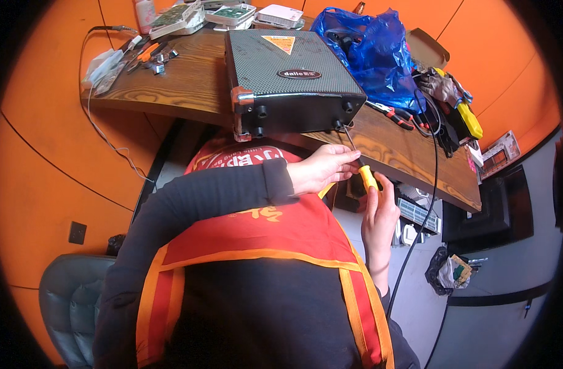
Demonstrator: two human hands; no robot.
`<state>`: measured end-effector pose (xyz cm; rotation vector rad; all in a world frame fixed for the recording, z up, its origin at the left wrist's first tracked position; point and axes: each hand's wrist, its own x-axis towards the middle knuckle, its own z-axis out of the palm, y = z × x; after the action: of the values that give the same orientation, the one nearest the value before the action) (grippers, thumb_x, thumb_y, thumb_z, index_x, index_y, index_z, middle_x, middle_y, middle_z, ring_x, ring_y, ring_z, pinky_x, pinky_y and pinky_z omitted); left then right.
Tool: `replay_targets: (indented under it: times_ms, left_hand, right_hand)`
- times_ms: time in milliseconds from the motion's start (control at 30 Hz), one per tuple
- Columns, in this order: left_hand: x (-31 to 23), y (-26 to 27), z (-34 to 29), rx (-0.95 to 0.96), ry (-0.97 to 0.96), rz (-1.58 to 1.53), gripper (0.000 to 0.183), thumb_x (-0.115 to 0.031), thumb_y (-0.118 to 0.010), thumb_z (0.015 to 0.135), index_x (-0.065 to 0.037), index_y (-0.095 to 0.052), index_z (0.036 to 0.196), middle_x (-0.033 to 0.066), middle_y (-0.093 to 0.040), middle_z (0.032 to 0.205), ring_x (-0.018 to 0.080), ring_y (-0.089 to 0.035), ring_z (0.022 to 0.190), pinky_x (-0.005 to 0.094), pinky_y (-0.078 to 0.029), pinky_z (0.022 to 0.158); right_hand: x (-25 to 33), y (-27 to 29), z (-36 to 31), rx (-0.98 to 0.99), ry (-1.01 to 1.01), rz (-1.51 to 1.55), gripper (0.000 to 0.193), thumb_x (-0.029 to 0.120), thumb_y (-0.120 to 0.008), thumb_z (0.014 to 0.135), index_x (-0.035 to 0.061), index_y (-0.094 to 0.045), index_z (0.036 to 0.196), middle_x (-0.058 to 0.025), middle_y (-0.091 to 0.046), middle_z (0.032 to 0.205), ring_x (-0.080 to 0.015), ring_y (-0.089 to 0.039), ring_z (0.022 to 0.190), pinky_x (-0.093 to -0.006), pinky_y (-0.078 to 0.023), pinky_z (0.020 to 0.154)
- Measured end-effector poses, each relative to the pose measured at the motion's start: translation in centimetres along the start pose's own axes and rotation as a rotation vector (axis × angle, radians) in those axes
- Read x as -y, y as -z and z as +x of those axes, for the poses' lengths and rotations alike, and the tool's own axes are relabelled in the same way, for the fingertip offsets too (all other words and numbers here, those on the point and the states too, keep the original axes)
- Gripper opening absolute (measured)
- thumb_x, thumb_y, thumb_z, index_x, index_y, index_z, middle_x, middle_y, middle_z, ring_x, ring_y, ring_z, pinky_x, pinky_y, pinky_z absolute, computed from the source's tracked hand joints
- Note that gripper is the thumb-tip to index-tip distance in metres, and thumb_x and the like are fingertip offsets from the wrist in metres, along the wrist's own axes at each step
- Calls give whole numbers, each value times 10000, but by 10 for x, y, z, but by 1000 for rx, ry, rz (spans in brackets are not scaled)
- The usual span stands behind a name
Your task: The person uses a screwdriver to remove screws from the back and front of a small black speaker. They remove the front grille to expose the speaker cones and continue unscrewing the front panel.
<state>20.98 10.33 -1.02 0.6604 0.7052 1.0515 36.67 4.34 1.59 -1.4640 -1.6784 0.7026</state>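
Observation:
A black speaker box (294, 92) lies on the wooden table, its grey mesh grille facing up and its underside with round black feet turned toward me. My right hand (380, 218) grips the yellow handle of a screwdriver (368, 178), with fingers wrapped along it. The screwdriver's thin shaft slants up to the box's lower right corner, where its tip meets or sits close to a foot (338, 124). My left hand (321, 169) is closed, thumb and fingers pinching around the shaft just above the handle. Whether the tip sits in a screw is too small to tell.
A blue plastic bag (380, 58), red-handled pliers (395, 115) and work gloves (441, 89) lie right of the box. Hand tools (147, 54) and circuit boards (232, 13) are at the left and back. A black cable (434, 184) hangs over the table's front edge.

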Motion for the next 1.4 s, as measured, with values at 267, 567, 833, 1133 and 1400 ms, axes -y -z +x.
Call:
replay_targets:
  times_ms: [267,567,833,1133,1400]
  left_hand:
    - [0,1,-2,99,53,-93,173,-242,-541,922,-90,-581,993,17,-614,951,105,-586,867,235,-483,742]
    - [-1,5,2,86,45,65,180,-247,-537,923,-96,-598,1001,13,-626,976,93,-591,882,226,-470,763]
    - [0,9,3,131,56,77,214,-254,-523,930,-92,-608,1041,9,-628,977,92,-589,907,225,-470,776]
    - [-5,-2,-14,163,-21,8,204,-247,-465,955,-86,-589,972,47,-608,974,144,-600,889,265,-479,770]
    - [-5,-7,-42,139,-86,-126,211,-195,-413,955,-53,-475,812,26,-444,641,137,-468,552,254,-389,532]
  right_hand:
    - [-2,3,2,-177,529,-252,340,-41,-628,760,51,-613,1087,-145,-594,874,-264,-609,780,-322,-479,695]
    - [-4,-2,4,-93,393,-282,313,64,-594,850,-26,-547,1147,-215,-644,911,-303,-661,753,-308,-504,681]
    - [-1,1,-1,-164,410,-354,352,-10,-617,776,39,-597,1124,-179,-617,880,-309,-627,779,-333,-488,700]
    - [-2,13,6,-81,556,-187,359,-25,-621,751,34,-616,1105,-137,-608,832,-262,-611,745,-316,-478,688]
    - [-17,-12,50,-318,599,82,183,25,-647,801,-16,-630,978,-112,-629,825,-168,-617,752,-258,-478,667]
